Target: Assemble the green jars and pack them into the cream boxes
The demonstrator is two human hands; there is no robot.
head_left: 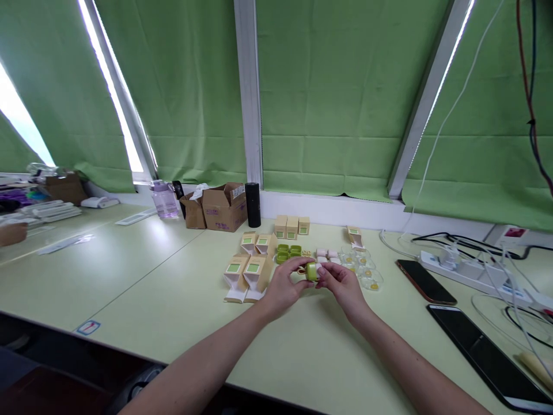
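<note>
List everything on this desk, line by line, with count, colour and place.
green case: one, green, held between both hands
small cartons: eight, tan with green labels, left of and behind the hands
green trays: two, green, behind the hands
clear shells: several, clear, right of the hands
cardboard boxes: two, brown, by the window
black cylinder: one, black, beside the boxes
bottle: one, purple, left of the boxes
phones: two, dark, right side
power strip: one, white, far right
table: one, pale green, under all
left hand: one, bare, on the case
right hand: one, bare, on the case
</note>
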